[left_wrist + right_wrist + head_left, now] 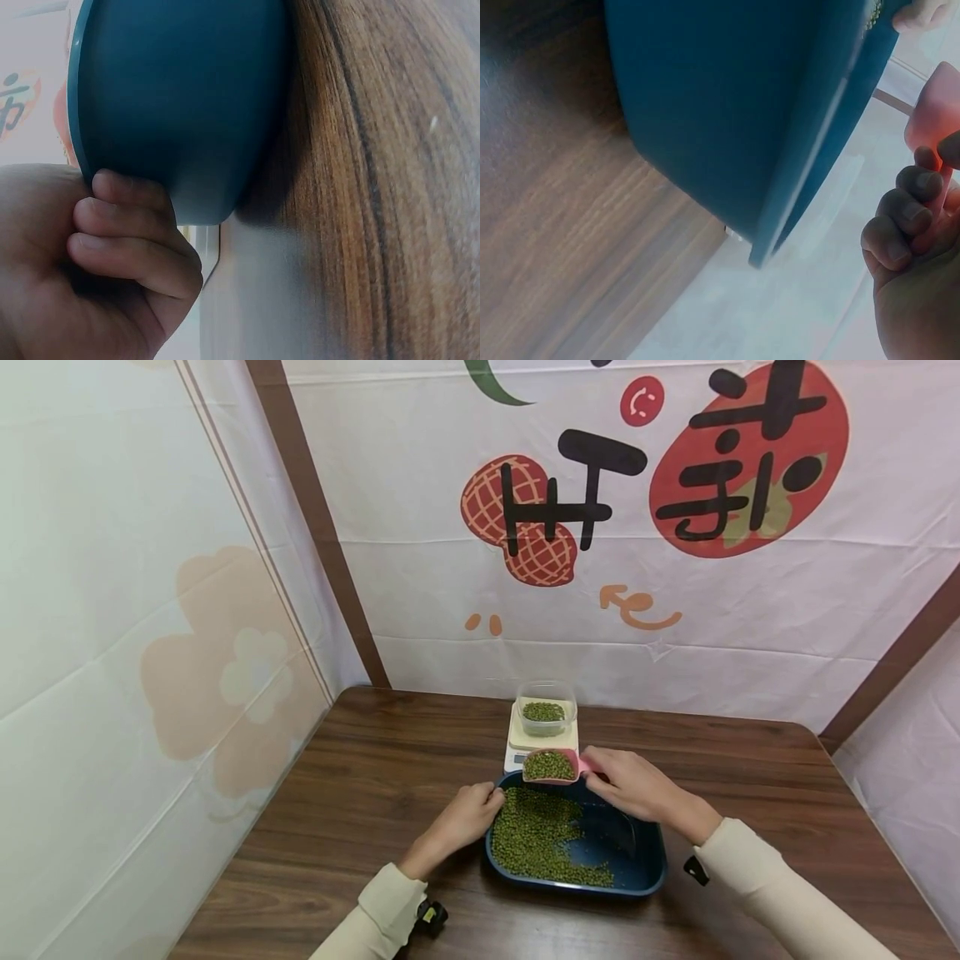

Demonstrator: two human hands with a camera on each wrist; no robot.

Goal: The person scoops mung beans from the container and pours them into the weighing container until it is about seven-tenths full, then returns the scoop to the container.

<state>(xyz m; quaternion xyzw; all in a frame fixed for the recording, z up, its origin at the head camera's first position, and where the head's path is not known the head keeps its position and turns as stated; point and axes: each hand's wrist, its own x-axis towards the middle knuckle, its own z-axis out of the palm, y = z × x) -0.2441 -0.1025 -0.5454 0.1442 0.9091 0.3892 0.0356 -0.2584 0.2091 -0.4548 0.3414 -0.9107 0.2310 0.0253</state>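
My right hand (633,781) grips the handle of a pink scoop (573,766) heaped with green mung beans (548,766). The scoop is held above the far edge of a blue basin (651,868), whose left part is spread with more mung beans. At the basin's far left corner, my left hand (472,810) grips the rim; its curled fingers (124,221) show against the outer wall in the left wrist view. Seen from the right wrist, the right hand (915,247) has its fingers wrapped around the scoop handle.
Behind the basin a white kitchen scale (517,742) carries a clear plastic container (564,720) with some mung beans in it. Everything stands on a dark wooden table (375,793). A printed cloth (435,577) hangs behind the table, another along the left.
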